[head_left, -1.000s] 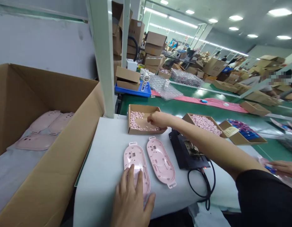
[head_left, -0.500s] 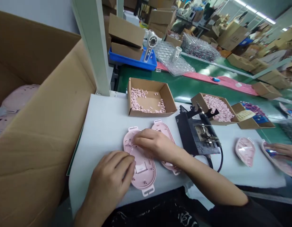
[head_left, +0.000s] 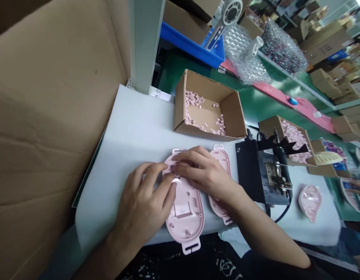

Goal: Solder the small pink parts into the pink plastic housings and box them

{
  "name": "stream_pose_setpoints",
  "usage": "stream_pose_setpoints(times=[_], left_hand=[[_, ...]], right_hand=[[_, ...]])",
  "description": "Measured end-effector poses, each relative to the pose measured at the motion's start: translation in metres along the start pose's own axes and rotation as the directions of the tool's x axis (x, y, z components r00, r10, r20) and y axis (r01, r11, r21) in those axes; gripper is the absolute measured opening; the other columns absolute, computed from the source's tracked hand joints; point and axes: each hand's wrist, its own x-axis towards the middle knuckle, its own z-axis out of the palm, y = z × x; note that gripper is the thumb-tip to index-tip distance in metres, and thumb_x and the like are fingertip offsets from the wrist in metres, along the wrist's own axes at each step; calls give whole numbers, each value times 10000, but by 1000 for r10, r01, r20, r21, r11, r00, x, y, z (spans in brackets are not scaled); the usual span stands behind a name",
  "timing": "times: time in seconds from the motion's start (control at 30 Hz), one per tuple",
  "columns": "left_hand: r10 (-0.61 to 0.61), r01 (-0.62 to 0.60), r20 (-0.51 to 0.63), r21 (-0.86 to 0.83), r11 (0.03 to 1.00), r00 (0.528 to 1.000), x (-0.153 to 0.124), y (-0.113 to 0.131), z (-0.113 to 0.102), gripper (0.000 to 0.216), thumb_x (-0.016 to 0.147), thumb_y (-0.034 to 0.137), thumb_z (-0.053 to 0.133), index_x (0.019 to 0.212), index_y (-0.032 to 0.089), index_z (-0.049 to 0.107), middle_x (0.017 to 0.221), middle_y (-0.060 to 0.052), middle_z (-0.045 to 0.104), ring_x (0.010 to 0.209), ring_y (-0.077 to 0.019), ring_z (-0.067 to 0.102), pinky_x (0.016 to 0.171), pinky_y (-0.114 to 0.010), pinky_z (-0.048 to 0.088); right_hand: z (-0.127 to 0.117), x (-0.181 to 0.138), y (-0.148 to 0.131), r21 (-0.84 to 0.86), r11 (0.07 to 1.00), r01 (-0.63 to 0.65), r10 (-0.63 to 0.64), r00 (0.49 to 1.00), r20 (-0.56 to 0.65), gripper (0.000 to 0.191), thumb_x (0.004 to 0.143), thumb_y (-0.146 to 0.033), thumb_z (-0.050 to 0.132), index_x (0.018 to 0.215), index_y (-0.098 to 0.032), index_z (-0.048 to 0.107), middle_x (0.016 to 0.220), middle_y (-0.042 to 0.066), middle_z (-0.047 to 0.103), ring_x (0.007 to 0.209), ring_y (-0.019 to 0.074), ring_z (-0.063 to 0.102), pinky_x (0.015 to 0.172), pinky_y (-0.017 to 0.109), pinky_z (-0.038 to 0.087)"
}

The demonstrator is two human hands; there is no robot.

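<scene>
Two hands bend over a pink plastic shell (head_left: 186, 223) that lies flat on a white padded surface (head_left: 124, 155). The left hand (head_left: 140, 202) sits at the near side of the shell, and the right hand (head_left: 206, 175) reaches in from the other side. Both sets of fingers (head_left: 165, 177) curl down and meet near the top end of the shell, by its small holes. The tips are close together, but they hide what is under them, so you cannot tell if they pinch a tiny piece. The right hand also lies over a second pink shell (head_left: 223, 163), just beside the first. Past the hands, a cardboard tray (head_left: 209, 87) holds a thin scatter of small pink bits (head_left: 193, 99). Another tray (head_left: 269, 126) is fuller and sits behind a black metal machine (head_left: 264, 175). A big cardboard box (head_left: 51, 116) stands on the left.

For small work like this, slow fingers seem best — one hand can keep the shell still while the other lines up any tiny bit with its spot. A flat shell is less likely to slide.
</scene>
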Motion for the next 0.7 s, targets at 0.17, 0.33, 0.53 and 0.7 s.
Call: stream_pose_setpoints(times=[0.17, 0.33, 0.53, 0.7], left_hand=[[6, -6, 9, 13, 1000, 1000, -1, 0, 1, 220, 872, 173, 714, 1091, 187, 723, 1245, -98, 659, 1148, -327, 566, 978, -509, 529], [-14, 14, -5, 0, 1000, 1000, -1, 1, 2, 137, 871, 168, 707, 1008, 165, 704, 1209, -106, 668, 1096, -303, 618, 927, -473, 547], [-32, 32, -16, -14, 999, 999, 3, -1, 3, 115, 871, 135, 690, 983, 162, 695, 1198, -95, 697, 1043, -269, 662, 900, -448, 552], [-40, 39, -14, -74, 997, 999, 4, -1, 2, 145, 867, 99, 688, 995, 167, 683, 1232, -74, 714, 1081, -253, 660, 953, -440, 541]], right_hand=[[-6, -4, 0, 80, 997, -20, 21, 1000, -13, 215, 967, -120, 572, 1147, -179, 673, 1151, 96, 668, 1028, 215, 589, 895, 395, 537], [-13, -6, -2, 61, 993, -99, 91, 988, 128, 185, 952, -163, 602, 1110, -179, 695, 1137, 104, 640, 1037, 240, 550, 908, 422, 525], [-13, -8, -2, 29, 997, -70, 66, 991, 119, 141, 980, -200, 609, 1082, -201, 707, 1095, 87, 663, 988, 224, 568, 854, 402, 527], [-10, -10, 0, 49, 996, -72, 70, 997, 33, 240, 985, -177, 619, 1200, -263, 684, 1100, 51, 701, 992, 213, 597, 856, 396, 520]])
